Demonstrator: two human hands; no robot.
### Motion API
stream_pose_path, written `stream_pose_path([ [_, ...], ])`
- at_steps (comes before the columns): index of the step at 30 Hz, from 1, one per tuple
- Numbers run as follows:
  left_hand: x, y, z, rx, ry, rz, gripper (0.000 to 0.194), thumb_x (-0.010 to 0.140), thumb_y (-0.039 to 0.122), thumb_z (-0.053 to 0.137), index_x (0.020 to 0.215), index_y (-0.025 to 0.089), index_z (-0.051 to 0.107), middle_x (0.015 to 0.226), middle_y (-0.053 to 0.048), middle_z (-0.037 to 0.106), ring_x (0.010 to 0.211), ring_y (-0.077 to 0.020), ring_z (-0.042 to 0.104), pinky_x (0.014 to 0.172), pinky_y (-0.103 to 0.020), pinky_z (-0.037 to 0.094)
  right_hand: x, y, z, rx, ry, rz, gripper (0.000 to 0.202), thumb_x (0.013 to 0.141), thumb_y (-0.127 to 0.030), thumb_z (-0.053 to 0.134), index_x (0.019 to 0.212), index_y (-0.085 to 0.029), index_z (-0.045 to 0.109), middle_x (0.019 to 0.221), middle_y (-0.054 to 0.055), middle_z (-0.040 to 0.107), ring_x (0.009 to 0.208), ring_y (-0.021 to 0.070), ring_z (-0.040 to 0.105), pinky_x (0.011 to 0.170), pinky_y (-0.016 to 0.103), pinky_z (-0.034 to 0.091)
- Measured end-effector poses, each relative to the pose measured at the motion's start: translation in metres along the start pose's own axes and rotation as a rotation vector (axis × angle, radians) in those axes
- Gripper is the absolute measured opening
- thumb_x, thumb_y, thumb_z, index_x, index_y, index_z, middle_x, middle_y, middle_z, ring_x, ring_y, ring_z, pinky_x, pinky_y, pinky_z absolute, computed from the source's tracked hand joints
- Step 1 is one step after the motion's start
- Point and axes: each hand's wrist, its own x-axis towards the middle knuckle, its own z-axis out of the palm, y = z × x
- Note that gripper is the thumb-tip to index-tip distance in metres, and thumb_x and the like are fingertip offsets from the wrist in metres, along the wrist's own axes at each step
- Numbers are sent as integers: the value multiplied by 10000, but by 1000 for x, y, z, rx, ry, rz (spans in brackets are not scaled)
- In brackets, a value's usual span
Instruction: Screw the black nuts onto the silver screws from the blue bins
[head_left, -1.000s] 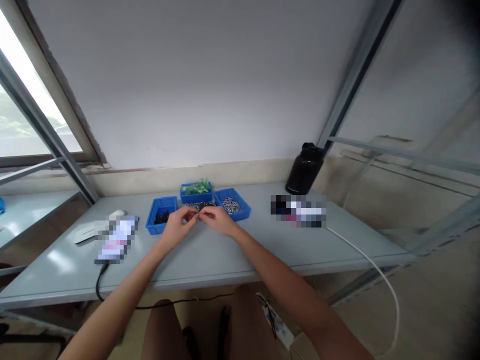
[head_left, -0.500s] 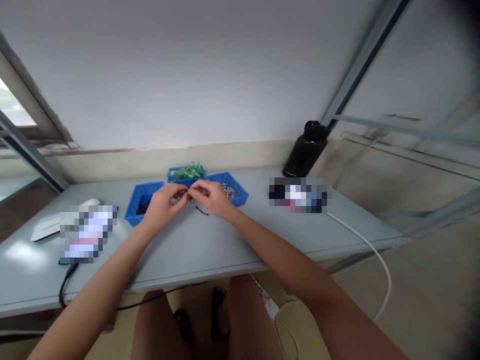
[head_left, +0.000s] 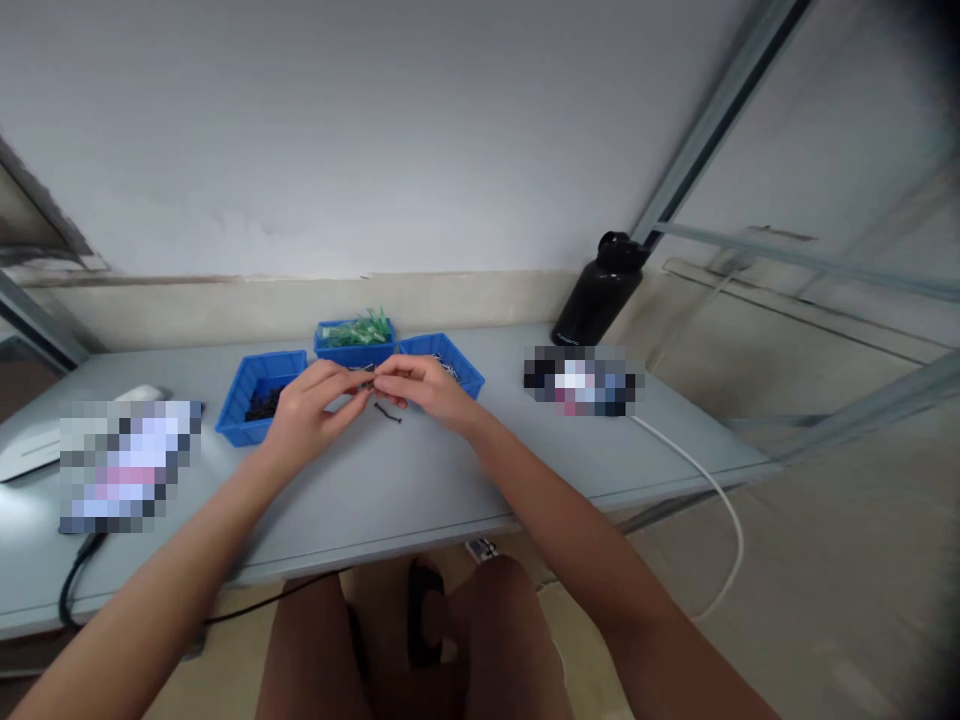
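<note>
Small dark part [head_left: 368, 384] is held a little above the bench [head_left: 420, 480], between the fingertips of both hands; its exact shape is too small to tell. Nearest to the viewer are the 2 bare legs [head_left: 315, 650] of the person, with 1 dark sandal [head_left: 424, 615] on the floor. A black cable [head_left: 262, 603] hangs before the front edge of the bench and goes up to a blurred phone-like device [head_left: 139, 455], at the left. Farther in, the left hand [head_left: 307, 403] and the right hand [head_left: 431, 393] meet; the fingers of both are closed at the tips and pinch this same part. Just below the right hand, 1 thin dark piece [head_left: 388, 413] lies on the bench. Beside the left hand stands a blue tray [head_left: 236, 432] with dark pieces [head_left: 264, 405]. Behind the right hand, and partly hidden by it, is a second blue tray [head_left: 471, 380] with silver pieces [head_left: 448, 366]. To the right, well apart, lies another blurred object [head_left: 585, 385], from which a white cable [head_left: 712, 480] runs. Behind the hands is a third blue tray [head_left: 356, 354], which holds green pieces [head_left: 360, 330]. Farther back, a black bottle [head_left: 600, 295] stands near the pale wall [head_left: 375, 130].
</note>
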Motion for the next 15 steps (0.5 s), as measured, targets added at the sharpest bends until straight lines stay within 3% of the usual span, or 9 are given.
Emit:
stream_pose_path([
  [8, 0, 7, -7, -14, -4, 128, 99, 883, 252, 588, 883, 194, 668, 738, -25, 677, 670, -131, 606, 625, -271, 517, -5, -11, -1, 7, -134, 24, 255, 848, -438, 643, 892, -187, 653, 749, 1, 613, 635, 97, 524, 557, 222, 426],
  [10, 0, 8, -9, -26, -24, 120, 88, 876, 249, 581, 851, 197, 647, 727, -21, 669, 668, -134, 601, 629, -280, 514, -7, -14, 1, -51, -55, -46, 252, 852, -438, 637, 901, -192, 655, 766, 5, 621, 670, 105, 543, 585, 228, 443],
  [13, 2, 8, -11, -42, -84, 86, 102, 874, 251, 562, 817, 193, 624, 716, -22, 655, 662, -133, 589, 630, -279, 506, -9, -18, 6, -164, 189, -197, 248, 904, -425, 558, 929, -198, 654, 817, 19, 634, 742, 118, 569, 657, 244, 469],
  [15, 3, 6, -10, -53, -133, 70, 115, 876, 253, 549, 810, 189, 617, 706, -21, 643, 655, -129, 579, 625, -269, 499, -11, -19, 8, -266, 254, -271, 236, 922, -395, 528, 940, -197, 656, 852, 27, 641, 767, 125, 574, 685, 256, 473],
])
